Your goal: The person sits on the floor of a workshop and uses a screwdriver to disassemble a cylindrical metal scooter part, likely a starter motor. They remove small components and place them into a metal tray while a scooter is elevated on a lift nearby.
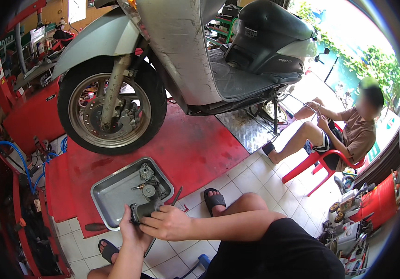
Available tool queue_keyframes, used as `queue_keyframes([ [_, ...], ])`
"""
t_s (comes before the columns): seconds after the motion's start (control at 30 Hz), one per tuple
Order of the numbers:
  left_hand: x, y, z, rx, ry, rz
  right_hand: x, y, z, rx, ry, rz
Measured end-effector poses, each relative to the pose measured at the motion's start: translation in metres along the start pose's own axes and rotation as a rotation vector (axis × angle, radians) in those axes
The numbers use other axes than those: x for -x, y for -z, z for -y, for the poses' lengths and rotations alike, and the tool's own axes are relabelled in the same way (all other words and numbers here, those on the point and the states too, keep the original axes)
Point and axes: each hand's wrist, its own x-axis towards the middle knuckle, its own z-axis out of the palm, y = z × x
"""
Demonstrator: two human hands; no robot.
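Both hands, left (132, 229) and right (168, 223), grip a dark carburetor body (145, 209) over the steel tray (109, 195) (small parts (147, 179) already out), disassembly seemingly midway.

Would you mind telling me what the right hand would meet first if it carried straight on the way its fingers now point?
The right hand points leftward at the dark metal part; it would likely meet that first, then the left hand.

A red ramp platform (195, 149) lay on the pale tiled floor (256, 174), carrying the grey scooter's front wheel (111, 109) and a metal tray (111, 195) of small engine parts, while a red plastic chair (316, 162) stood on the tiles nearby.
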Motion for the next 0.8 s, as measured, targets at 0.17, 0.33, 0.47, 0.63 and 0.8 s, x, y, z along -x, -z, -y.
queue_keyframes([
  [0.17, 0.004, -0.007, 0.001, -0.001, -0.037, -0.030, -0.006, 0.006, 0.001, 0.150, 0.124, 0.007],
  [0.33, 0.002, -0.005, -0.002, 0.016, -0.042, -0.020, -0.012, 0.006, -0.007, 0.136, 0.154, 0.033],
  [0.47, 0.004, -0.004, -0.002, 0.023, -0.026, -0.013, -0.013, 0.011, -0.009, 0.183, 0.136, 0.012],
  [0.63, 0.004, -0.008, -0.001, 0.042, -0.023, 0.040, -0.015, 0.017, -0.008, 0.183, 0.126, 0.041],
  [0.8, 0.001, -0.008, 0.001, 0.037, -0.072, 0.003, -0.017, 0.013, -0.007, 0.218, 0.094, 0.018],
])
